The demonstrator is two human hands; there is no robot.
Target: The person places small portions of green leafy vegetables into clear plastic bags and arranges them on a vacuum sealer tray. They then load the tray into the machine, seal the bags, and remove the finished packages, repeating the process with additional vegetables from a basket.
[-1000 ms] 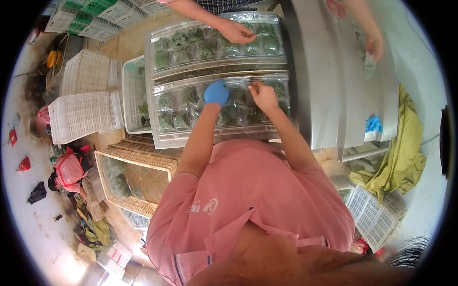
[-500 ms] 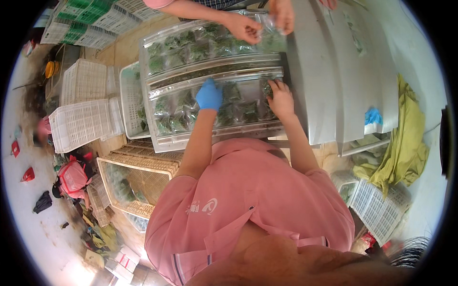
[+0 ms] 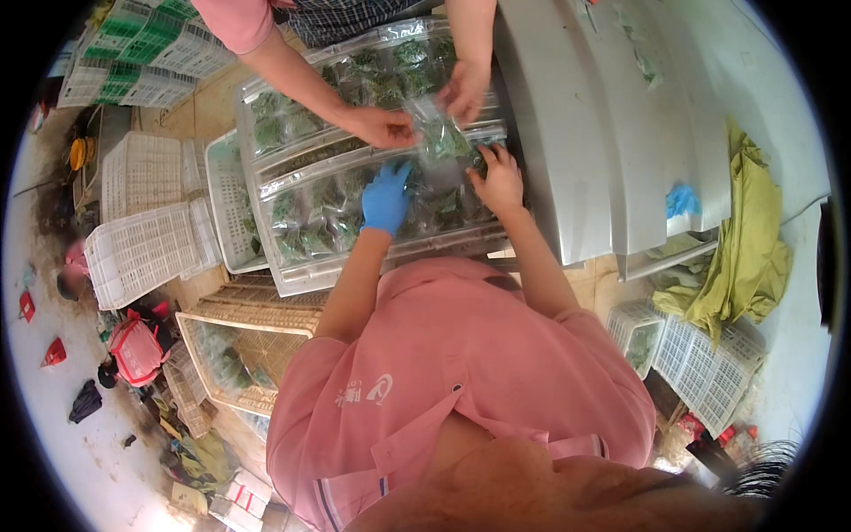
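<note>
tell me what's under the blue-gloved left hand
The blue-gloved left hand is over the nearer tray, which holds clear bags of greens; bags show on both sides of it. What lies directly beneath the hand is hidden.

The person wore a loose, salmon-pink, short-sleeved fabric polo shirt [image 3: 496,341], its sleeves leaving both forearms bare. A white, curved, printed emblem [image 3: 379,388] sat on the left side of the chest, with small white lettering beside it. A small, round, dark-rimmed button [image 3: 456,387] showed on the front placket, and thin dark and white stripes trimmed the cloth near the neck. A bright-blue, thin, close-fitting glove [image 3: 381,214] covered the left hand [image 3: 386,197]; the right hand [image 3: 499,184] was bare.
</note>
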